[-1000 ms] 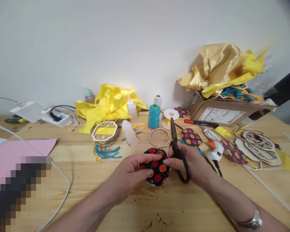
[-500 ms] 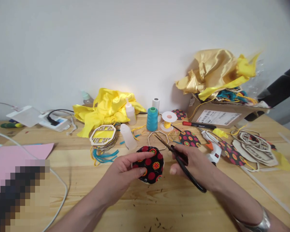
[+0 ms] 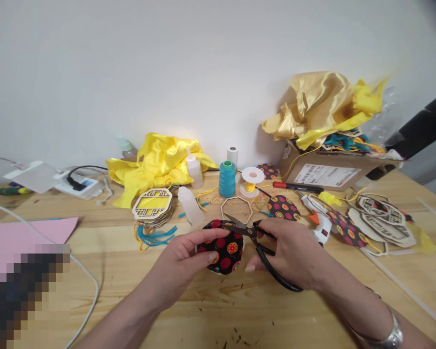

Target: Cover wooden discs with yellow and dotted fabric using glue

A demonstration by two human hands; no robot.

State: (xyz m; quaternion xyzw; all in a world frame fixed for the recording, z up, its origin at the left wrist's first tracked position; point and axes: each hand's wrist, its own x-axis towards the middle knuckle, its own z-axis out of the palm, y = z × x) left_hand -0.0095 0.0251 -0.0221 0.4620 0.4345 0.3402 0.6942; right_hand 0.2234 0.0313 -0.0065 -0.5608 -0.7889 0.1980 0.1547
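Between the thumb and fingers of my left hand (image 3: 191,257) is a round piece of black patterned fabric (image 3: 225,257) with red dots and flowers; a pale layer shows along its lower edge. My right hand (image 3: 288,249) grips black-handled scissors (image 3: 256,237). Their blades are spread a little and lie at the upper right edge of the fabric piece, close to my left fingertips. Whether fabric sits between the blades I cannot tell. Just beyond the blades lies a thin octagonal frame (image 3: 237,198). Dark scraps (image 3: 235,334) are scattered on the wood below my hands.
Behind my hands stand a teal thread cone (image 3: 227,179), a spool of yellow cord (image 3: 252,182) and white squeeze bottles (image 3: 191,206). Yellow satin (image 3: 156,165) lies at the back left. To the right are a glue gun (image 3: 321,225), cut wooden frames (image 3: 383,223) and a cardboard box (image 3: 330,169).
The scissors have moved left and down onto the fabric piece's upper edge, and their blades have spread apart. My left hand keeps its hold on the fabric.
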